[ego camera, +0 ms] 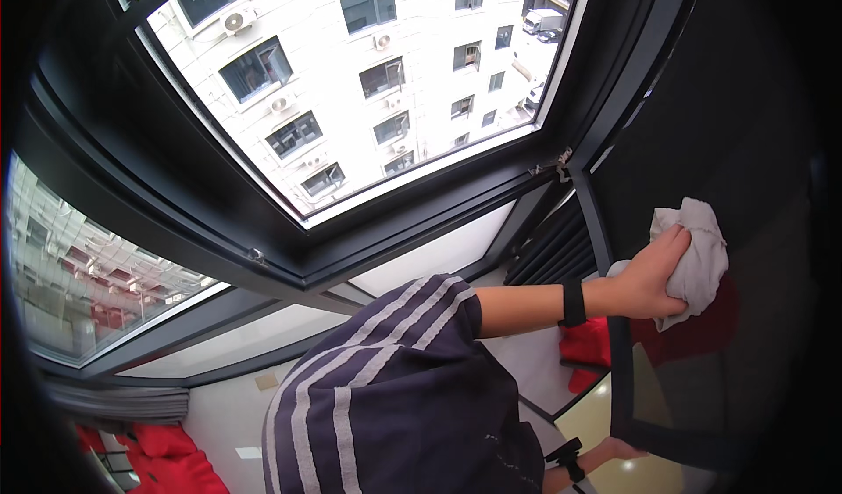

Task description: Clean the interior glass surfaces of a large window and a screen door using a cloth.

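Note:
My left hand [648,283] grips a crumpled pale grey cloth [698,264]. It presses the cloth against the dark pane [710,132] of a window sash at the right. A dark metal sash frame [619,389] runs down the near side of this pane. Lower down, my right hand [621,449] is at the bottom corner of that frame, with its fingers partly hidden. Whether they close around the frame I cannot tell. Both wrists wear black bands, and a dark sleeve with pale stripes [401,336] covers my left upper arm.
A window opening [421,185] lies ahead, with a pale building [434,86] and parked vehicles [543,21] far below. Metal hinge hardware [562,163] sits at its corner. Grey curtain [125,403] and red items [174,464] are lower left; another red item [585,346] lies below my left arm.

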{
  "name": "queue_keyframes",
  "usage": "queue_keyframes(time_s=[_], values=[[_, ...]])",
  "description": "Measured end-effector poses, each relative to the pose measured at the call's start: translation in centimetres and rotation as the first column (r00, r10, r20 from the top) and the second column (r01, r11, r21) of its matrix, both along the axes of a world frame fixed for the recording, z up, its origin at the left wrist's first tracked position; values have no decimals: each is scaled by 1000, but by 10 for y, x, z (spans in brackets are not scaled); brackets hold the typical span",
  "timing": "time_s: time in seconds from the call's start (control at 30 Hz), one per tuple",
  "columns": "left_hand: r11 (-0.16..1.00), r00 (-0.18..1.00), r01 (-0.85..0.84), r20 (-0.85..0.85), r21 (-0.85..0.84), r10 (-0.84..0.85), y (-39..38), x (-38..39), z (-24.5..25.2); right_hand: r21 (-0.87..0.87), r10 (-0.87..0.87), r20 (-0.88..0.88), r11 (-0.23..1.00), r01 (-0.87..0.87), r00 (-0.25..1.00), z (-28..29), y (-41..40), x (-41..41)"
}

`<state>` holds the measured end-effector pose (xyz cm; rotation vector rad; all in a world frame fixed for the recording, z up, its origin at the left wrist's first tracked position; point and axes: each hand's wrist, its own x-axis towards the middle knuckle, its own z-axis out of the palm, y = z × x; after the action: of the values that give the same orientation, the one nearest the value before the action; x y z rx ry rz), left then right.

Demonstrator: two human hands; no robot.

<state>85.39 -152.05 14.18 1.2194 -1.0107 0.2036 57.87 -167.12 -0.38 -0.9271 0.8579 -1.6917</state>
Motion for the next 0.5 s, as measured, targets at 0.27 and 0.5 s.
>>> queue_keyframes(time_s=[0.27,0.5], values=[[985,993,-67,107,162,50,-4,-7,-39,3,-16,-14,1000,16,1000,2,0,2],[976,994,-94,70,194,81,2,-11,-57,0,-27,-21,1000,27,999,3,2,5]])
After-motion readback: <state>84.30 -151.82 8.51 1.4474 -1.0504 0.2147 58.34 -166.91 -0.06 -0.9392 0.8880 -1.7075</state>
